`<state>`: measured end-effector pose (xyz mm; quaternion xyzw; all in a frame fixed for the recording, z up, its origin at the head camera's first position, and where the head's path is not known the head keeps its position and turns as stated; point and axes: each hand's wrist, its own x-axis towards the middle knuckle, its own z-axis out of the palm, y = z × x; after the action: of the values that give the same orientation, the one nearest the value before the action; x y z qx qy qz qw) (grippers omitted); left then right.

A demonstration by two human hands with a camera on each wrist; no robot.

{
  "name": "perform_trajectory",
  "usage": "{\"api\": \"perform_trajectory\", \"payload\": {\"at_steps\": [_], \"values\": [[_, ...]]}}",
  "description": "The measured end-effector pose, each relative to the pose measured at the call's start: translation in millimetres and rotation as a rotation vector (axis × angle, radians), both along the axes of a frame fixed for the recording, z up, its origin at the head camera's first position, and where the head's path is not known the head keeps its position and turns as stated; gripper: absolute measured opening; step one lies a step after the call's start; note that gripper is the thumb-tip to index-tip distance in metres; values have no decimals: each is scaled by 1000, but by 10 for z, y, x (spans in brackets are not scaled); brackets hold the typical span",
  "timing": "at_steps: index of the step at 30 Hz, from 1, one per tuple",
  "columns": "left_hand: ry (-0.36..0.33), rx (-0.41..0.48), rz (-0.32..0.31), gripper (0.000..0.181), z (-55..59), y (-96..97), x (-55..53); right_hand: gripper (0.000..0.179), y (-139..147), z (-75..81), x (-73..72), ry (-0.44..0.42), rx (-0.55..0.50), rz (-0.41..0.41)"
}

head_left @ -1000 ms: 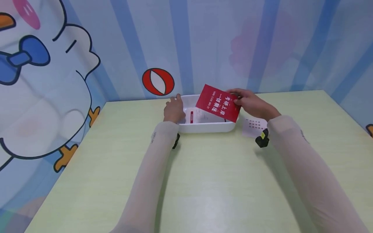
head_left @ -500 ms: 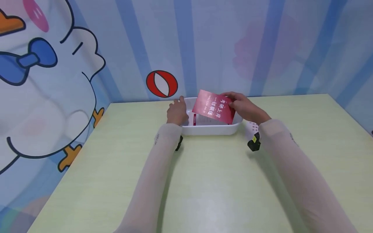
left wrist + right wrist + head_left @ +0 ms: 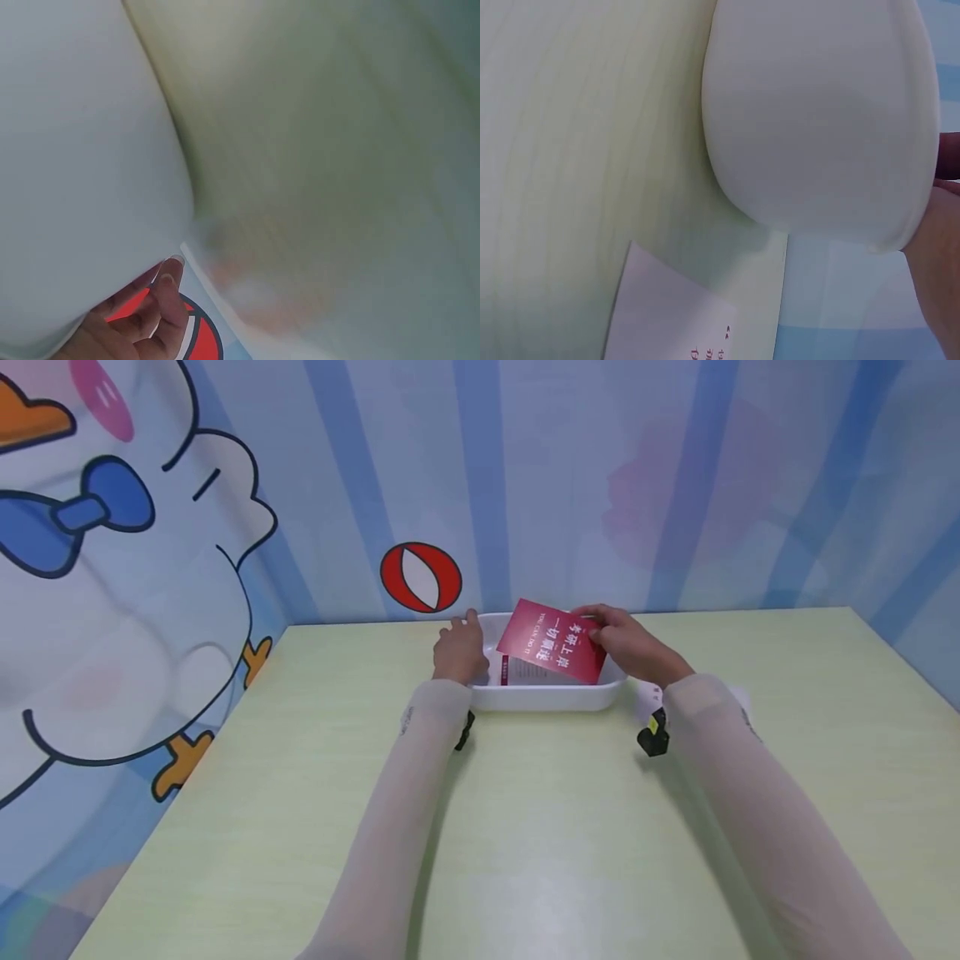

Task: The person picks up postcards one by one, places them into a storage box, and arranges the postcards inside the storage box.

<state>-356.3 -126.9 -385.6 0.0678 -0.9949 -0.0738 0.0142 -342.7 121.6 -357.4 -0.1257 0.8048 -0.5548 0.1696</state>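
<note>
A white plastic tray [image 3: 551, 697] stands at the back of the table. My left hand [image 3: 459, 650] holds its left end, the fingers over the rim; in the left wrist view the hand [image 3: 150, 322] is partly hidden behind the tray wall. In my right hand [image 3: 633, 643] a red card [image 3: 553, 642] with white lettering is pinched at its right edge, tilted over the tray. Beneath it, inside the tray, lies a white card [image 3: 528, 672] with a dark red strip and fine print, partly covered.
A white card with red characters [image 3: 667, 315] lies on the table right of the tray, largely hidden by my right wrist in the head view. A wall with blue stripes and cartoon prints [image 3: 562, 485] rises behind the table [image 3: 547, 827].
My right hand has lowered the red card and brought it slightly left over the tray. The left hand keeps its place on the tray's end. The head view has shifted slightly.
</note>
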Motion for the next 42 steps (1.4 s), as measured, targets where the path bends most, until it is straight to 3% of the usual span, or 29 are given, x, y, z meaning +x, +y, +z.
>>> {"api": "perform_trajectory", "payload": {"at_steps": [15,20,30,42], "values": [[-1,-5,-6,85,8,-4,2,51,-41,-32,-37,-45,21,-12],[20,-11,-2,83,29,2,21,50,-56,-40,-60,-40,41,-15],[-9,-3,9,89,31,8,59,45,-141,-71,-53,-15,151,-59],[-16,4,23,92,41,5,59,43,-186,-85,-39,5,154,-68]]}}
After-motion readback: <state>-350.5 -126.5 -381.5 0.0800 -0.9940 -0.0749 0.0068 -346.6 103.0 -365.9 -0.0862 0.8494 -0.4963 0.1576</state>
